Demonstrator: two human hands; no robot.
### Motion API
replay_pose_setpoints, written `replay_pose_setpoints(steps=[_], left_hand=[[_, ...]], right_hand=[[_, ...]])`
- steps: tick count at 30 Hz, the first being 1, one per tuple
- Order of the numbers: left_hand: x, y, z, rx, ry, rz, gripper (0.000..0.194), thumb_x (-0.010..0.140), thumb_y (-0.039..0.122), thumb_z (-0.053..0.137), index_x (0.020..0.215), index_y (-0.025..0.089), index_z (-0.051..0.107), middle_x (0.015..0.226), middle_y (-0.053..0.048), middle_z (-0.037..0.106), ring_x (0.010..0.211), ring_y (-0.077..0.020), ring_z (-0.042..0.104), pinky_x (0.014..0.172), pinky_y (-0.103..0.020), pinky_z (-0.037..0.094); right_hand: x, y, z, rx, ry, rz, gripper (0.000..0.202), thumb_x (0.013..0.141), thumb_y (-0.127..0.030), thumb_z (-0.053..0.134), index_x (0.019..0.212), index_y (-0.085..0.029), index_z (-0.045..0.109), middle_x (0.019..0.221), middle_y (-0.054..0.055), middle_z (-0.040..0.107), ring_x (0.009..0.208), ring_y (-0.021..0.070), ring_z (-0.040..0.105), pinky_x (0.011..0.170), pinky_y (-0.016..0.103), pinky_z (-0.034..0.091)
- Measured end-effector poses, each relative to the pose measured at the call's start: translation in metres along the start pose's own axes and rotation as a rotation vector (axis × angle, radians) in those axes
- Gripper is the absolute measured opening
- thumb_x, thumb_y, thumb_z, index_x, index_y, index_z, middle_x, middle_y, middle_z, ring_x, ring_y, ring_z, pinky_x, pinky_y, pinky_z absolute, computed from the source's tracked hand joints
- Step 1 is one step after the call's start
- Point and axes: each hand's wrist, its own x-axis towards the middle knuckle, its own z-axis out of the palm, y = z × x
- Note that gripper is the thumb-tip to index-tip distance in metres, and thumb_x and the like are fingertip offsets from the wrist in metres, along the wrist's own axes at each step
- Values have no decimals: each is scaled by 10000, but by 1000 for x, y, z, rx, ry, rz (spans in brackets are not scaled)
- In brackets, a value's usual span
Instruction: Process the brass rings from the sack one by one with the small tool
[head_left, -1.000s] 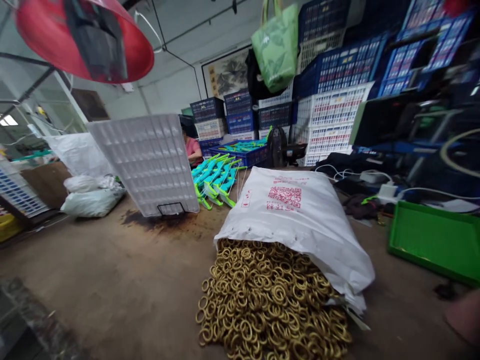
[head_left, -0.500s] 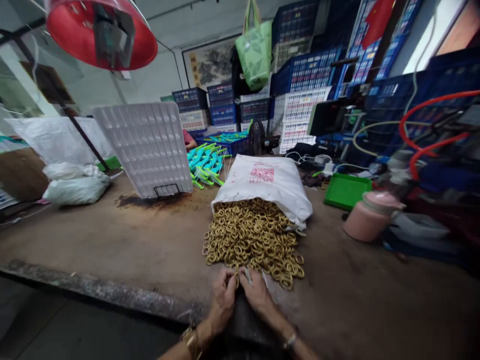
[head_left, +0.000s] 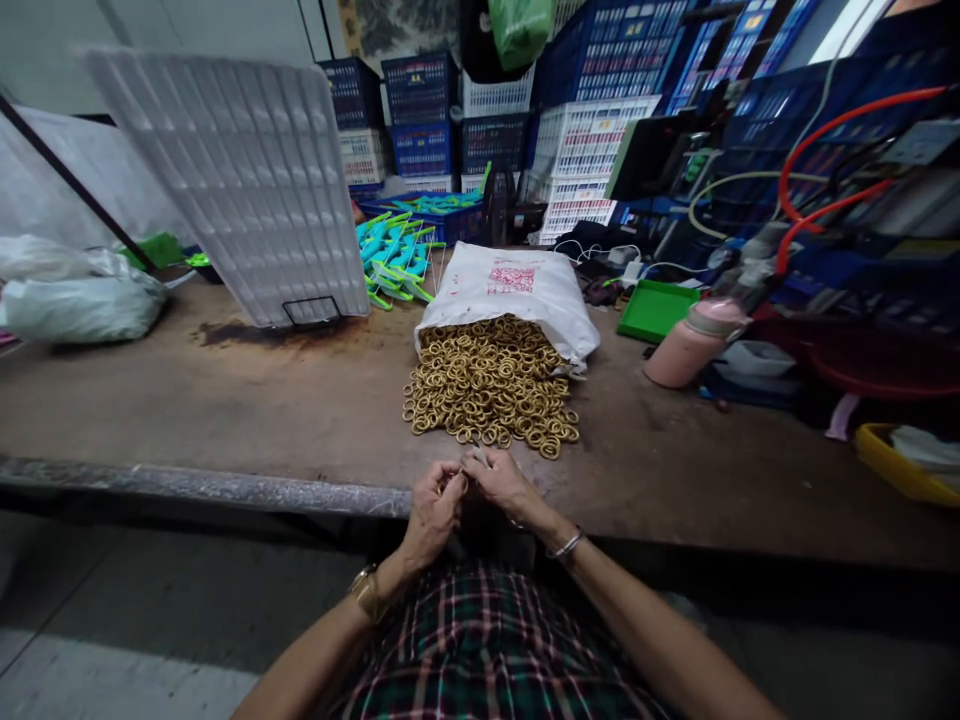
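Note:
A heap of brass-coloured rings spills from the mouth of a white woven sack onto the brown table. Just in front of the heap, at the table's near edge, my left hand is closed on a small brass-coloured ring between thumb and fingers. My right hand is closed beside it, gripping a slim, pale, flat tool whose exact kind is too small to make out. The fingertips of both hands nearly meet at the ring.
A ribbed translucent panel stands upright at left, near turquoise-and-green plastic parts. To the right are a green tray, a pink bottle and a yellow container. Stacked crates line the back. The table's near edge runs close to me.
The view has tilted down, bringing my lap into sight. Both hands have drawn back from the ring heap towards my body, staying close together, with the pale tool still in the right one.

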Motion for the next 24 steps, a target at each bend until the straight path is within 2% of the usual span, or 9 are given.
replay_pose_setpoints(steps=[4, 10, 16, 24], left_hand=[[-7, 6, -7, -192, -96, -102, 317, 781, 420, 540, 939, 151, 484, 500, 86, 424, 371, -38, 363, 374, -152, 323], [-12, 11, -13, -420, -165, -172, 278, 764, 400, 577, 852, 161, 464, 583, 66, 436, 402, -25, 381, 364, -137, 333], [-14, 12, -15, -448, -156, -174, 299, 733, 412, 606, 805, 175, 439, 536, 82, 418, 391, -38, 382, 348, -144, 323], [-14, 6, -15, -341, -136, -153, 278, 762, 427, 575, 812, 184, 451, 519, 85, 421, 380, -38, 361, 352, -145, 321]], right_hand=[[-6, -12, 4, -59, 6, -29, 222, 758, -295, 486, 577, -169, 509, 525, -54, 436, 503, 65, 366, 470, 175, 283], [-14, -24, 6, -108, -50, -73, 250, 766, -318, 479, 576, -161, 520, 530, -45, 449, 518, 66, 370, 480, 174, 274], [-12, -22, 5, -129, -123, -64, 268, 774, -363, 467, 600, -162, 499, 517, -58, 397, 507, 68, 339, 472, 182, 256], [-8, -15, 6, -171, -115, -62, 267, 797, -357, 426, 636, -165, 523, 564, -40, 461, 532, 84, 400, 510, 200, 301]])
